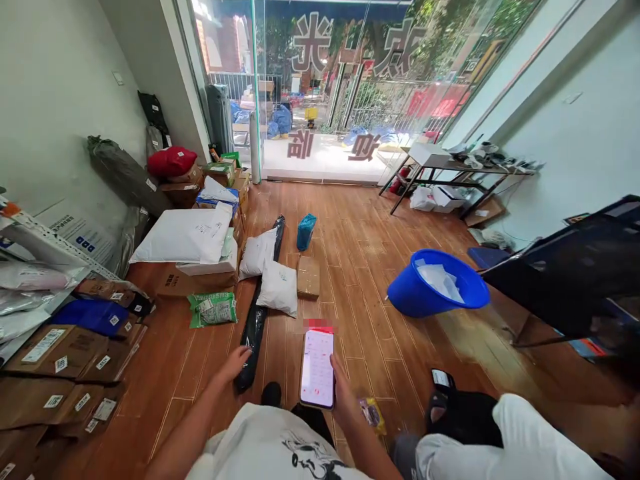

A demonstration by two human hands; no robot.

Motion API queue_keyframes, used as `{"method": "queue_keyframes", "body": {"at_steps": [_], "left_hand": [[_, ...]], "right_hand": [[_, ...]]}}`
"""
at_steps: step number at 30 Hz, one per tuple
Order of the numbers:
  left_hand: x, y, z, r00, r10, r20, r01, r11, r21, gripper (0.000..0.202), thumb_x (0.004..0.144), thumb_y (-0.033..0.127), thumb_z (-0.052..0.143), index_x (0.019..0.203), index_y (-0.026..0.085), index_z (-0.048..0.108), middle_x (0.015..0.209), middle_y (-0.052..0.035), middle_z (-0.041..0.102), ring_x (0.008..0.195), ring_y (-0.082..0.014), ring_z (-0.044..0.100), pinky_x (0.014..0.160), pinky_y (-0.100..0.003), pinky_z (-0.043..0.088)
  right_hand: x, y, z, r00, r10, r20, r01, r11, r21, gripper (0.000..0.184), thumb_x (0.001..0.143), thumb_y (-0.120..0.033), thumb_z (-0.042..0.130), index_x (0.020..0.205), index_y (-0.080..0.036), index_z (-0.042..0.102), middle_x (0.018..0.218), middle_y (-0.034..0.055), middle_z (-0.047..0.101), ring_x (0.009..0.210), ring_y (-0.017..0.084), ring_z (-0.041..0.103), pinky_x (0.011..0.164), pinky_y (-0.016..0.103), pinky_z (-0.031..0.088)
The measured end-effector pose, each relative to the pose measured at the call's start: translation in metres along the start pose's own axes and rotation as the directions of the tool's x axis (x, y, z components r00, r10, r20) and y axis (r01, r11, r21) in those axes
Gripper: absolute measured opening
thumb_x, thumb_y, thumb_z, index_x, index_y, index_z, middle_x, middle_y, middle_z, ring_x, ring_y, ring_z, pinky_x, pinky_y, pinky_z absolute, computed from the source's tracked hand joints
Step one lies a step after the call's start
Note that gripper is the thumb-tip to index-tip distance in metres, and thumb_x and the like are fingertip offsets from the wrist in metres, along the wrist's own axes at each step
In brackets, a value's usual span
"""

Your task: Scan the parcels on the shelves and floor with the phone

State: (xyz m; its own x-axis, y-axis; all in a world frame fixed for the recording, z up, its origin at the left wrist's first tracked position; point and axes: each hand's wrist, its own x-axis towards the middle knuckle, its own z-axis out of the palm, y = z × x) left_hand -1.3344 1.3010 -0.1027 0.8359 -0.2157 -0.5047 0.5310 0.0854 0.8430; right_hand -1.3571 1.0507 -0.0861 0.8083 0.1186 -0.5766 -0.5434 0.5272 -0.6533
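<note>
My right hand [344, 390] holds a phone [318, 367] upright, its lit screen showing a red and white list. My left hand [234, 364] reaches down with fingers spread toward the near end of a long black wrapped parcel [260, 307] lying on the wooden floor; I cannot tell whether it touches. Just beyond lie two white soft mailers [278, 287], a small brown box [308, 276] and a green and white bag [214, 309]. A blue wrapped parcel [305, 231] stands farther off.
Cardboard boxes [60, 363] and white parcels [180, 237] pile along the left wall under a metal shelf. A tilted blue bucket [436, 285] stands to the right, a dark board [570, 273] beside it. A table [450, 167] stands by the glass door. A small yellow packet [373, 413] lies by my leg.
</note>
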Motion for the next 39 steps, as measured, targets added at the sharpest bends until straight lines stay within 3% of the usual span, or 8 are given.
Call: {"method": "queue_keyframes", "body": {"at_steps": [5, 8, 12, 16, 20, 24, 35, 39], "left_hand": [[0.084, 0.053, 0.064, 0.947, -0.143, 0.288, 0.161, 0.986, -0.041, 0.075, 0.081, 0.078, 0.042, 0.117, 0.018, 0.069, 0.120, -0.0168, 0.067, 0.116, -0.0393, 0.058, 0.087, -0.053, 0.048], [0.116, 0.073, 0.106, 0.921, -0.075, 0.383, 0.175, 0.957, -0.231, 0.082, 0.077, 0.084, 0.040, 0.132, 0.026, 0.060, 0.128, -0.0145, 0.064, 0.114, -0.0375, 0.060, 0.085, -0.051, 0.049], [0.144, 0.100, 0.142, 0.990, 0.051, 0.134, 0.015, 0.890, -0.455, 0.081, 0.076, 0.080, 0.049, 0.138, 0.029, 0.052, 0.127, -0.0125, 0.065, 0.110, -0.0346, 0.062, 0.076, -0.041, 0.053], [0.173, 0.135, 0.166, 0.969, 0.172, -0.175, -0.243, 0.765, -0.596, 0.080, 0.081, 0.072, 0.052, 0.149, 0.033, 0.035, 0.137, -0.0110, 0.057, 0.112, -0.0344, 0.060, 0.069, -0.038, 0.056], [0.201, 0.163, 0.181, 0.908, 0.223, -0.355, -0.411, 0.643, -0.646, 0.079, 0.083, 0.069, 0.053, 0.150, 0.032, 0.034, 0.147, -0.0074, 0.048, 0.127, -0.0366, 0.048, 0.083, -0.043, 0.057], [0.216, 0.174, 0.187, 0.865, 0.212, -0.455, -0.485, 0.586, -0.649, 0.076, 0.086, 0.063, 0.054, 0.152, 0.034, 0.030, 0.152, -0.0046, 0.042, 0.135, -0.0340, 0.041, 0.095, -0.046, 0.053], [0.224, 0.178, 0.193, 0.857, 0.142, -0.495, -0.481, 0.565, -0.671, 0.074, 0.089, 0.052, 0.057, 0.154, 0.035, 0.025, 0.153, -0.0042, 0.041, 0.134, -0.0334, 0.044, 0.096, -0.045, 0.054], [0.223, 0.180, 0.188, 0.865, 0.181, -0.468, -0.486, 0.536, -0.690, 0.069, 0.091, 0.054, 0.053, 0.153, 0.034, 0.029, 0.149, -0.0057, 0.046, 0.129, -0.0318, 0.050, 0.094, -0.044, 0.055]], "right_hand": [[0.083, -0.053, -0.003, 0.991, -0.128, -0.031, 0.126, 0.991, -0.052, 0.065, 0.064, -0.055, 0.081, 0.116, -0.025, 0.058, 0.098, 0.0022, 0.077, 0.094, 0.027, 0.072, 0.080, 0.039, 0.057], [0.129, -0.088, 0.005, 0.985, -0.163, 0.058, 0.169, 0.980, -0.105, 0.055, 0.066, -0.054, 0.079, 0.109, -0.025, 0.059, 0.093, 0.0019, 0.076, 0.088, 0.027, 0.072, 0.078, 0.039, 0.057], [0.176, -0.155, 0.020, 0.957, -0.128, 0.261, 0.184, 0.962, -0.203, 0.049, 0.069, -0.045, 0.075, 0.110, -0.024, 0.058, 0.098, 0.0039, 0.075, 0.091, 0.028, 0.070, 0.081, 0.043, 0.055], [0.219, -0.224, 0.040, 0.883, -0.015, 0.470, 0.172, 0.941, -0.293, 0.046, 0.059, -0.022, 0.072, 0.103, -0.024, 0.062, 0.105, 0.0028, 0.073, 0.099, 0.027, 0.065, 0.087, 0.040, 0.052], [0.257, -0.263, 0.063, 0.818, 0.086, 0.569, 0.146, 0.925, -0.350, 0.047, 0.055, -0.015, 0.068, 0.101, -0.024, 0.063, 0.096, 0.0004, 0.073, 0.091, 0.024, 0.064, 0.080, 0.036, 0.051], [0.279, -0.273, 0.082, 0.785, 0.140, 0.603, 0.128, 0.917, -0.379, 0.042, 0.059, -0.021, 0.071, 0.100, -0.024, 0.063, 0.093, 0.0006, 0.072, 0.086, 0.023, 0.065, 0.075, 0.034, 0.051], [0.290, -0.281, 0.095, 0.809, 0.120, 0.576, 0.152, 0.903, -0.403, 0.030, 0.078, -0.044, 0.067, 0.098, -0.023, 0.060, 0.083, 0.0003, 0.069, 0.071, 0.019, 0.062, 0.066, 0.031, 0.048], [0.287, -0.288, 0.084, 0.770, 0.154, 0.620, 0.169, 0.886, -0.431, 0.034, 0.067, -0.032, 0.073, 0.100, -0.023, 0.065, 0.088, 0.0007, 0.072, 0.079, 0.021, 0.063, 0.072, 0.032, 0.049]]}}
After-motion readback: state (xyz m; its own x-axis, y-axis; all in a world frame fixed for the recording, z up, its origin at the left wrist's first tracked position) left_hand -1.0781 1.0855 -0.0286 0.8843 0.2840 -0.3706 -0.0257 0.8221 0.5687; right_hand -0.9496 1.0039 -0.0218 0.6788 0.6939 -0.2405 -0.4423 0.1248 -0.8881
